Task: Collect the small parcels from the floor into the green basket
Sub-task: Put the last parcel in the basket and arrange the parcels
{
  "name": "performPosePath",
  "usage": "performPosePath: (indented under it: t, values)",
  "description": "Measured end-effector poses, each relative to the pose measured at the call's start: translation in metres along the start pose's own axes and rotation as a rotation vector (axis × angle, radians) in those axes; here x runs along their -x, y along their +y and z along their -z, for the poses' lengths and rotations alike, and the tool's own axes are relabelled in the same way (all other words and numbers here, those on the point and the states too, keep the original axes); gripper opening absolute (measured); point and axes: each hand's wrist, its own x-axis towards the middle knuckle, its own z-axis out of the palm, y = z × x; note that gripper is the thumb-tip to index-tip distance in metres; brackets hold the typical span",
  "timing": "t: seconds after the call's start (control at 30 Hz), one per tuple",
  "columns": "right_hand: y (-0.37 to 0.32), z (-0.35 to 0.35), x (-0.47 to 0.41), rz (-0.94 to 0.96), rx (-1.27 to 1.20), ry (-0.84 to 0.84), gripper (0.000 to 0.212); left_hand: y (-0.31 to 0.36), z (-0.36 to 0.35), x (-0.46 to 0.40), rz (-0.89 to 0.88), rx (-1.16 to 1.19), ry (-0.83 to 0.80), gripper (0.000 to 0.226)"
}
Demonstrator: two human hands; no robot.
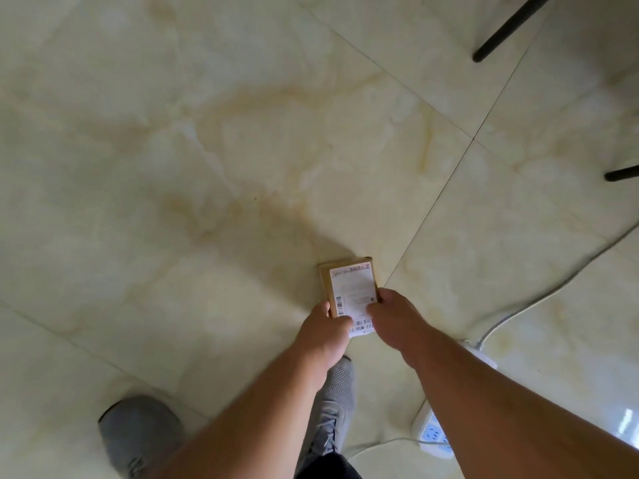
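A small brown cardboard parcel (351,288) with a white shipping label sits low in the middle of the view, above the pale marble floor. My left hand (325,331) grips its near left edge, thumb on the label. My right hand (392,316) grips its near right edge, fingers curled round the side. Both forearms reach in from the bottom of the frame. The green basket is not in view.
Two grey shoes (138,433) stand on the tiles below my arms. A white power strip (434,433) and its cable (518,305) lie on the floor at the right. Black furniture legs (508,27) stand at the upper right.
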Motion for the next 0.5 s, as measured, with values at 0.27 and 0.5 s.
performPosePath:
  t: [0.27,0.5]
  values:
    - [-0.077,-0.016,0.106,0.145,0.117,-0.112,0.044,0.019,0.08,0.117,-0.031,0.108,0.074,0.042]
    - [-0.217,-0.067,0.248,0.368,0.289,-0.218,0.038,0.027,0.214,0.258,-0.105,0.266,0.29,0.042]
